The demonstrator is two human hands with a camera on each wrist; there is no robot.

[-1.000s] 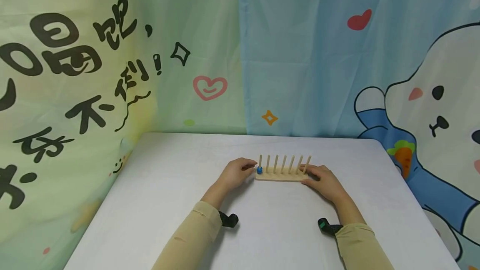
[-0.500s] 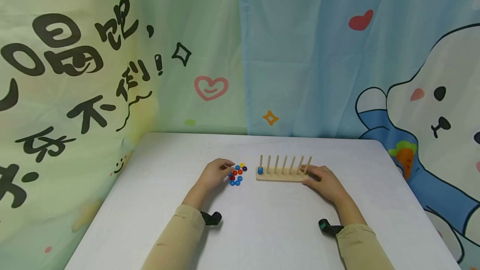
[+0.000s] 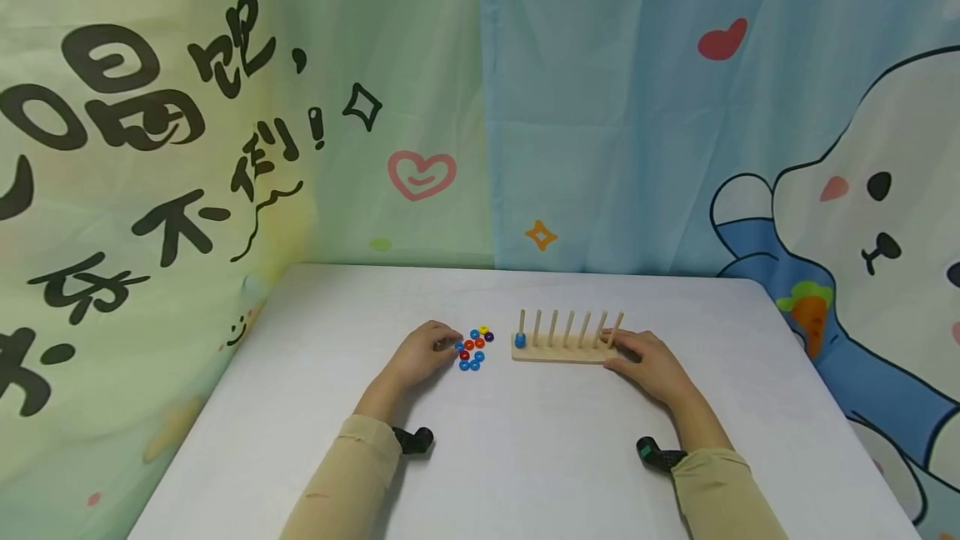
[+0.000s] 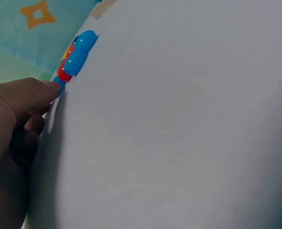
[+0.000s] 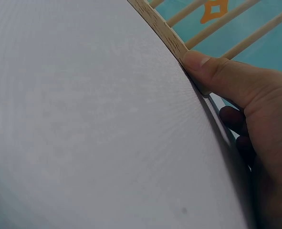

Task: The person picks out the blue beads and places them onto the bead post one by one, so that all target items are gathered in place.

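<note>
In the head view my left hand point(image 3: 425, 353) is at the left side of a loose cluster of small coloured beads point(image 3: 479, 343). Its thumb and forefinger pinch the outermost blue bead point(image 4: 59, 85), which still looks to be at table height. My right hand point(image 3: 647, 363) grips the right end of a wooden peg board point(image 3: 558, 354), thumb on the front edge and fingers behind; the far fingertips are partly hidden. Upright pegs stand in a row on the board. Blue beads point(image 3: 520, 341) sit low on the leftmost peg, while the other pegs are bare.
A white table point(image 3: 525, 448) carries the beads and the board. Behind it hangs a printed curtain point(image 3: 600, 107). Each wrist wears a black camera mount, such as the left one point(image 3: 415, 441).
My left hand has moved left from beside the board's left peg to the beads, uncovering the cluster. My right hand stays on the board, which has not moved.
</note>
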